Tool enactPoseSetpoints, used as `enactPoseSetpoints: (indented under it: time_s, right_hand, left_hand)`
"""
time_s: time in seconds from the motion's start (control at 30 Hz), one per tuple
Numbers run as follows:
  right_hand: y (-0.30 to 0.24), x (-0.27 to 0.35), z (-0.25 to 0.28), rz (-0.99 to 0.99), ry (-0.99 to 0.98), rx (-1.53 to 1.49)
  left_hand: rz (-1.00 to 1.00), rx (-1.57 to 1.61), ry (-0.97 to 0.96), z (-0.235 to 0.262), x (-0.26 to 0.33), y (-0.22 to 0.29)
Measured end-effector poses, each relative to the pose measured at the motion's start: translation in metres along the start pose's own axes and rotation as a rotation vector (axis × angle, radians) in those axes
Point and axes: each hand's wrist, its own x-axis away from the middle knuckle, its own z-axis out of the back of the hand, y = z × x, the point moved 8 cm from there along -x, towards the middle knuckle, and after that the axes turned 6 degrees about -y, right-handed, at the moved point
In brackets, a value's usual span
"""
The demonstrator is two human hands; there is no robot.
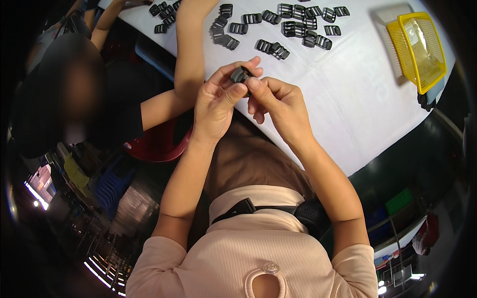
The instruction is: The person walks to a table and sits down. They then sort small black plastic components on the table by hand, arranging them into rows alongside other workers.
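Between my two hands, just over the near edge of the white table, I hold a small black plastic buckle (240, 75). My left hand (217, 102) grips it between thumb and fingers from the left side. My right hand (280, 102) pinches it from the right, its thumb pressed against the buckle and the other fingers curled below. The fingertips hide part of the buckle. Beyond my hands, several like black buckles (272, 48) lie loose on the tabletop, some of them touching one another.
A yellow plastic basket (421, 89) stands at the table's right edge. A co-worker in a dark top (119, 107) sits close on my left, one arm (190, 54) reaching over the white table (343, 119). More buckles (166, 17) lie at the far left. A red stool (159, 149) is beside me.
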Motion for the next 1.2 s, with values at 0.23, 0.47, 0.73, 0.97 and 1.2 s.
enactPoseSetpoints:
  time_s: [0.23, 0.47, 0.73, 0.97, 1.2]
  right_hand:
    - [0.003, 0.003, -0.017, 0.004, -0.099, -0.164]
    - [0.005, 0.011, -0.016, -0.026, -0.141, -0.194]
    - [0.013, 0.010, 0.000, -0.066, 0.060, -0.034]
    - [0.019, 0.012, 0.003, -0.101, 0.049, -0.059]
    - [0.001, 0.015, -0.003, -0.128, -0.106, -0.100]
  left_hand:
    - [0.142, 0.234, 0.076, 0.005, 0.015, -0.021]
    - [0.167, 0.285, 0.092, 0.003, 0.018, -0.028]
    - [0.165, 0.095, 0.149, -0.007, 0.016, -0.020]
    - [0.240, 0.092, 0.110, -0.007, 0.017, -0.028]
    - [0.258, 0.184, 0.028, -0.007, 0.007, -0.024]
